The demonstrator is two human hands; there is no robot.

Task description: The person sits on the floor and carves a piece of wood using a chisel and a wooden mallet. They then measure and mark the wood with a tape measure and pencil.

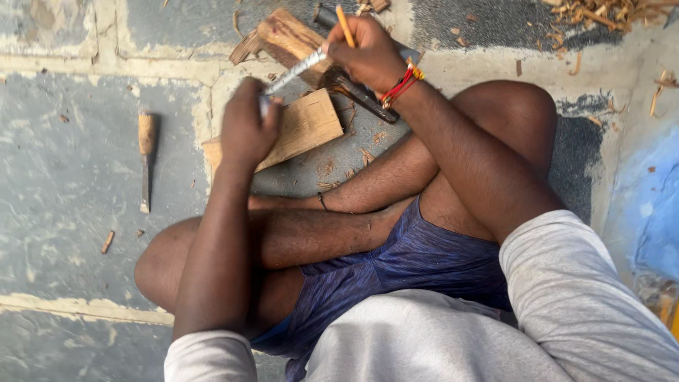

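marking a wooden board on the floor

the left hand (pixel 244 127) pins the near end of a steel ruler (pixel 293 72) against the flat wooden board (pixel 304 127). the right hand (pixel 371 53) grips an orange pencil (pixel 344 25) at the ruler's far end. the board looks stiff, light and rough-edged; grip it by its long sides. count: two wood pieces in view, the second a block (pixel 286 37) farther off, one ruler, one pencil, one chisel (pixel 146 159) at left.

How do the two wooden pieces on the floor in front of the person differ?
The near wood block is pale, flat and smooth; the far wood block is reddish-brown and rougher. The left hand rests on the near one; the right hand covers the far one's edge. Both lie on the concrete floor.
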